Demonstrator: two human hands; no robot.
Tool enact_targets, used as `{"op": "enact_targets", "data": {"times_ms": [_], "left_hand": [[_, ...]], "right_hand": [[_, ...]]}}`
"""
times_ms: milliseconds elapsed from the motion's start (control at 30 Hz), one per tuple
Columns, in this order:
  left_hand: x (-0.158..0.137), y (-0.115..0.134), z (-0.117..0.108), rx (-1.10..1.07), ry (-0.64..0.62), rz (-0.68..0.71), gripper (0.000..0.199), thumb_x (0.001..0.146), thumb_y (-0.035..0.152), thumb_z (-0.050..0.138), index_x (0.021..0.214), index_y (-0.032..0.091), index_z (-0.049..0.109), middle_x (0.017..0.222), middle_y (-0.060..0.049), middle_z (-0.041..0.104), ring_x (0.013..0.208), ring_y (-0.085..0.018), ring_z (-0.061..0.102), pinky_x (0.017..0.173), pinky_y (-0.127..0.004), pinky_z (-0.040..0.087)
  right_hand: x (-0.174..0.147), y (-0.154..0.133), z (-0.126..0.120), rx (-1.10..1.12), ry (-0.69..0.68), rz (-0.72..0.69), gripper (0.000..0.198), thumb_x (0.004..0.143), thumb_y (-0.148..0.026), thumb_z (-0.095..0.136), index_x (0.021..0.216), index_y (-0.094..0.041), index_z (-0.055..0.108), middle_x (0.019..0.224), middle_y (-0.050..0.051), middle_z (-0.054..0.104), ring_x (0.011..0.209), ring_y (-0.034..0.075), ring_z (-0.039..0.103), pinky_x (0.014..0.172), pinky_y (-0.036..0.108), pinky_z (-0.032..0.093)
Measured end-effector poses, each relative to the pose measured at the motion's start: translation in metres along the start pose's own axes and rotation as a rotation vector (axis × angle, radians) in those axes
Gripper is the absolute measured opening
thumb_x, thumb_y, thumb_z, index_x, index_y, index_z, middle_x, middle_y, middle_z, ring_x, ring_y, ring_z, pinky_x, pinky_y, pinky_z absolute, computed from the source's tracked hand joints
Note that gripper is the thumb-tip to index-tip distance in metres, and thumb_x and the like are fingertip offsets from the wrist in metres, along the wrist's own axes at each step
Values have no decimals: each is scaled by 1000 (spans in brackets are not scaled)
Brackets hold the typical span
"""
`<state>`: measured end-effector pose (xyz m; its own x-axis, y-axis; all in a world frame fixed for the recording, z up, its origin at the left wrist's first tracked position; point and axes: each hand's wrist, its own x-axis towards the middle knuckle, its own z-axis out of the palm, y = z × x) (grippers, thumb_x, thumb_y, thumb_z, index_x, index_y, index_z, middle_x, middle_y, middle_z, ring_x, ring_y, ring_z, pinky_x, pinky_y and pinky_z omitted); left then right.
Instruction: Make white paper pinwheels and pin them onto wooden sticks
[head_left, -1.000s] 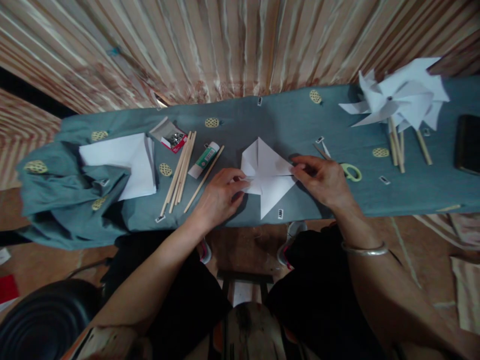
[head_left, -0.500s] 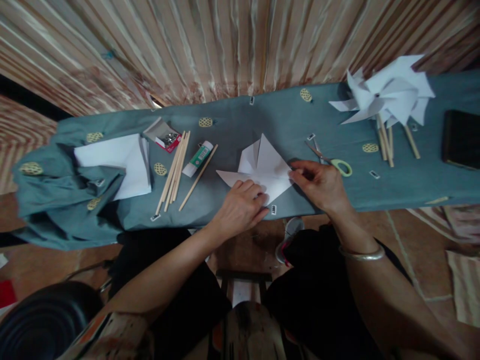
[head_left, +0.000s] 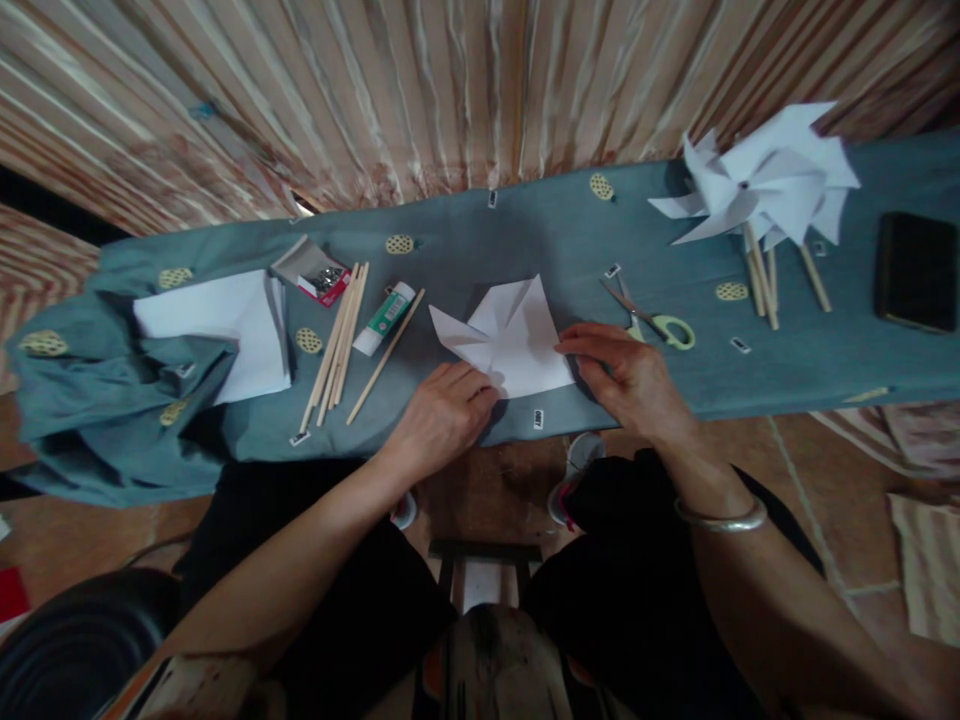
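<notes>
A white paper sheet (head_left: 529, 350), cut and partly folded like a pinwheel, lies on the cloth in front of me. At its lower left edge, my left hand (head_left: 448, 412) has its fingers bent together and holds the paper by that side. My right hand (head_left: 630, 375) is at the right edge, index fingertip over the paper and thumb close below, gripping the edge lightly. Green-handled scissors (head_left: 670, 330) lie just beyond the right hand. Left of the paper are a glue stick (head_left: 385, 318), one loose wooden stick (head_left: 385, 357) and several more wooden sticks (head_left: 337, 350) in a bunch.
An open small box (head_left: 330, 283) of metal pins or tacks stands by the sticks. A stack of white paper (head_left: 259, 340) lies left, partly under bunched cloth. Finished paper pinwheels (head_left: 772, 180) and a dark phone (head_left: 916, 270) are at the right. A striped curtain (head_left: 450, 80) hangs behind the table.
The paper has turned counterclockwise on the cloth. My left hand has slid left and a little down with its edge. My right fingers have shifted from a corner to the right edge.
</notes>
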<state>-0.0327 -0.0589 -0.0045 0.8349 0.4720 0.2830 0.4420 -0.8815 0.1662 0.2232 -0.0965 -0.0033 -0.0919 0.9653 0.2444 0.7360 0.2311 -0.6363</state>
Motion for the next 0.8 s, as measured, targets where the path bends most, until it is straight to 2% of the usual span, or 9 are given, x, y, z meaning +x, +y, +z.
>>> {"op": "enact_targets", "data": {"times_ms": [100, 267, 467, 667, 800], "left_hand": [[-9, -12, -1, 6, 28, -30, 21, 97, 15, 49, 97, 15, 70, 92, -9, 71, 84, -21, 59, 71, -35, 45], [-17, -22, 0, 40, 90, -57, 18, 96, 15, 52, 99, 16, 70, 96, -8, 72, 87, -22, 60, 74, -35, 44], [-3, -9, 5, 16, 42, -67, 22, 98, 20, 50, 112, 18, 67, 104, -10, 70, 94, -24, 60, 79, -38, 45], [11, -2, 13, 23, 14, -35, 20, 100, 22, 49, 104, 17, 68, 96, -7, 71, 88, -21, 61, 78, -35, 45], [8, -2, 14, -13, 70, -43, 18, 99, 19, 51, 100, 15, 69, 92, -7, 71, 84, -19, 63, 76, -32, 48]], "right_hand": [[-5, -1, 4, 37, -77, -17, 33, 90, -15, 48, 109, -22, 74, 118, 8, 74, 114, 25, 68, 104, 48, 52], [-11, -5, 9, 34, -115, -34, 32, 91, -16, 50, 115, -19, 72, 120, 11, 73, 116, 26, 67, 104, 49, 52], [-10, -9, 13, 2, -117, -73, 32, 92, -16, 50, 116, -20, 71, 120, 11, 72, 114, 26, 67, 102, 51, 53], [-11, -3, 15, 73, -110, -52, 38, 87, -11, 49, 115, -22, 72, 120, 10, 72, 114, 25, 67, 102, 50, 53], [-12, 2, 13, 192, -106, 37, 37, 85, -10, 52, 112, -25, 73, 122, 7, 73, 117, 23, 67, 105, 47, 52]]}}
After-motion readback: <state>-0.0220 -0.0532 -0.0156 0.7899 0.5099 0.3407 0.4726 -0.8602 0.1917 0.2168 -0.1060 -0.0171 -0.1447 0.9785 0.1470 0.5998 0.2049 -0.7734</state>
